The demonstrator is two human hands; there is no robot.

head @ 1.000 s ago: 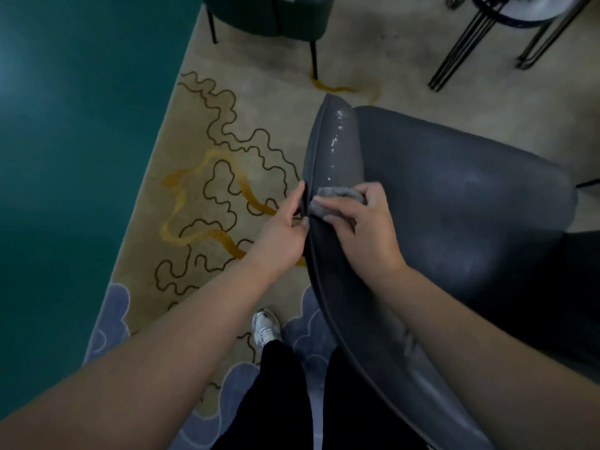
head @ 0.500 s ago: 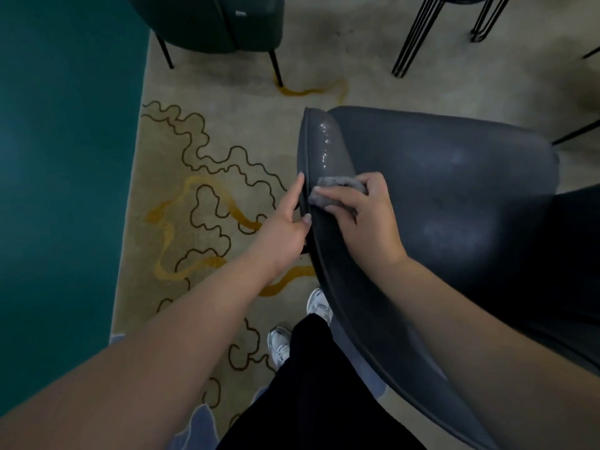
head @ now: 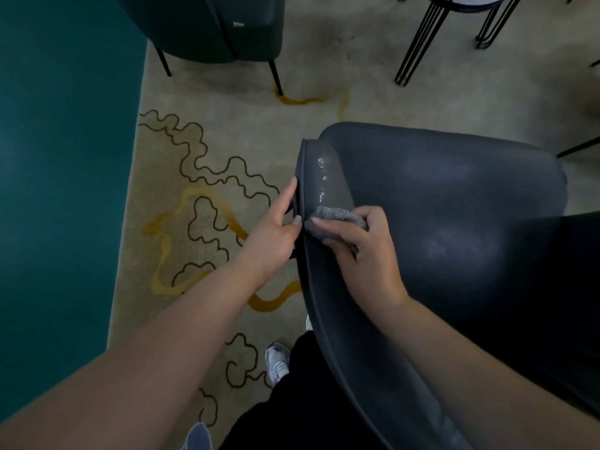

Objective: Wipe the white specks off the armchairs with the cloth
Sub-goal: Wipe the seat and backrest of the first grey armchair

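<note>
White specks [head: 321,178] run up the dark grey armchair [head: 454,206] along its top edge, just beyond the grey cloth [head: 334,219]. The right hand [head: 363,251] grips that cloth, fingers curled over it and pressing it flat on the rim. The left hand [head: 276,235] clasps the rim's outer side — thumb on the seam. Best to push the cloth forward over the specks with firm, even pressure — and keep the rim braced.
</note>
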